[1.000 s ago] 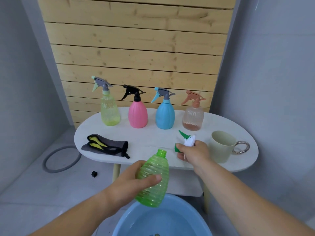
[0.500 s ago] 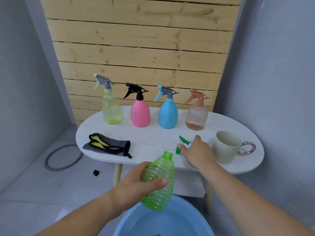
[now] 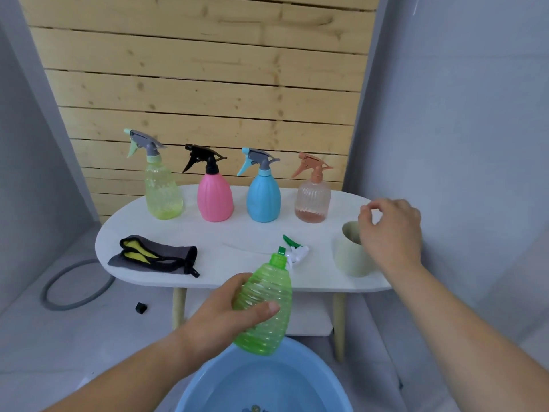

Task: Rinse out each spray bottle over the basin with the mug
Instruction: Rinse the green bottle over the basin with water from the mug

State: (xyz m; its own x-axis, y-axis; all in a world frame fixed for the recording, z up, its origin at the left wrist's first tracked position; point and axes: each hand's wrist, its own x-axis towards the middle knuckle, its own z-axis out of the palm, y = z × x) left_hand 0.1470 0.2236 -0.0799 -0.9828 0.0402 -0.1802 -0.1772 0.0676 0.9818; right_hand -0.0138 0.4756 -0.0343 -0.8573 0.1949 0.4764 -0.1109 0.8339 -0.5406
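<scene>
Here, left hand (image 3: 219, 316) grips green bottle (image 3: 267, 281); basin (image 3: 326, 382) print unreadable.

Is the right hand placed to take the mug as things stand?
Probably yes: the right hand is right at the rim of the mug, holding nothing, with nothing between them. The mug's handle is hidden behind the hand.

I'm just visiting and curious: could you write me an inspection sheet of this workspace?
Surface: white oval table.
Job's things: green bottle, headless, tilted over blue basin; spray head and mug on table; yellow bottle, pink bottle, blue bottle, peach bottle stand behind, heads on.
Clutter: grey-yellow cloth on table; grey ring on floor.
Hands: left hand grips green bottle; right hand hovers over mug, holding nothing.
Cables: nothing seen.
Surroundings: wooden slat wall, grey walls.
</scene>
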